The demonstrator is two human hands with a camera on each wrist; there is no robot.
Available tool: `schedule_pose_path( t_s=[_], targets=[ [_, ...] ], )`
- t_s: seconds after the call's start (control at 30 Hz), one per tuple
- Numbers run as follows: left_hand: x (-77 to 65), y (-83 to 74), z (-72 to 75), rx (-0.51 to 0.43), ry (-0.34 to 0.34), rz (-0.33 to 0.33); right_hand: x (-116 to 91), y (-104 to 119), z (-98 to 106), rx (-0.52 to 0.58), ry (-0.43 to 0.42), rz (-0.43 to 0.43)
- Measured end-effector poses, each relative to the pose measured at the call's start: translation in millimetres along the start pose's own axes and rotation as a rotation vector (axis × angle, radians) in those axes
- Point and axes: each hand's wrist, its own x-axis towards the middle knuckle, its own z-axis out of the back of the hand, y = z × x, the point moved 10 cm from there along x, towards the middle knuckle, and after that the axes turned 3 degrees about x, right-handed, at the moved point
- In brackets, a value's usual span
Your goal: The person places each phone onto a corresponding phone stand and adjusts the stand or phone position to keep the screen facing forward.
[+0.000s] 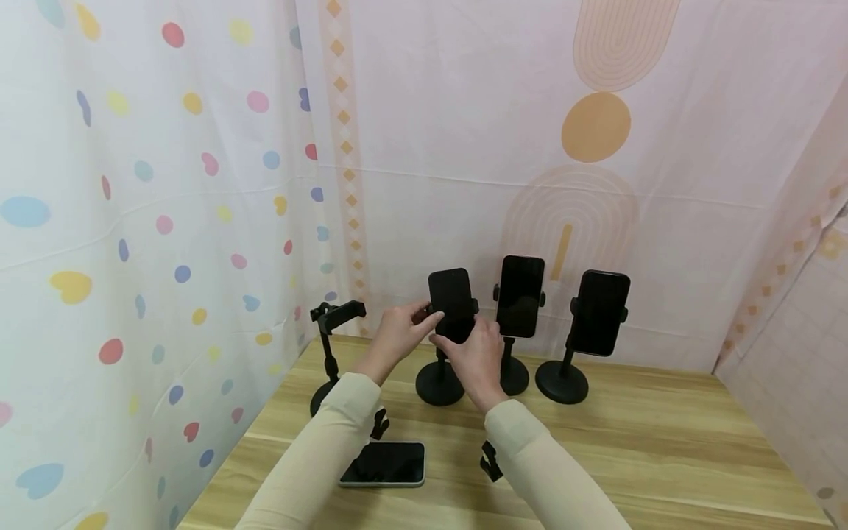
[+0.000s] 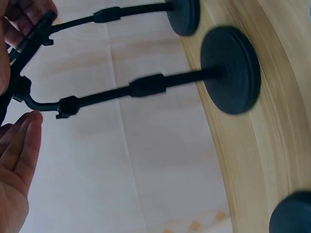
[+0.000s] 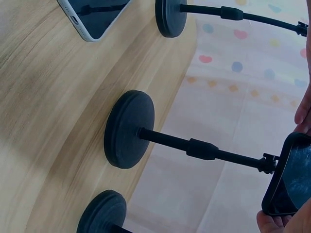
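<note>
Pinching a phone by its left side, the left hand works alongside the right hand, whose thumb and fingers grip its lower end. That phone sits nearly upright on a black stand near the back edge of the counter. Two mounted phones stand to its right, a bent-necked holder by the left edge; a loose phone lies flat, farther from the back edge.

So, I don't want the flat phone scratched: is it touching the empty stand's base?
Apart: the right wrist view shows bare wood between the phone and the base.
</note>
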Motion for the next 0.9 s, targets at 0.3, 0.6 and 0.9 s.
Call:
schedule_pose_path(
  t_s=[0.3,0.6,0.9],
  targets=[
    [1.4,9.9,-7.0,-0.253,0.043,0.193,3.5,1.1,-0.3,-0.013,0.017,-0.010],
    [5.4,10.0,-6.4,-0.311,0.039,0.210,12.1,4.0,0.7,0.001,0.063,-0.047],
    [8.2,14.1,-6.5,-0.313,0.050,0.209,26.1,8.7,4.1,0.002,0.082,-0.050]
  ],
)
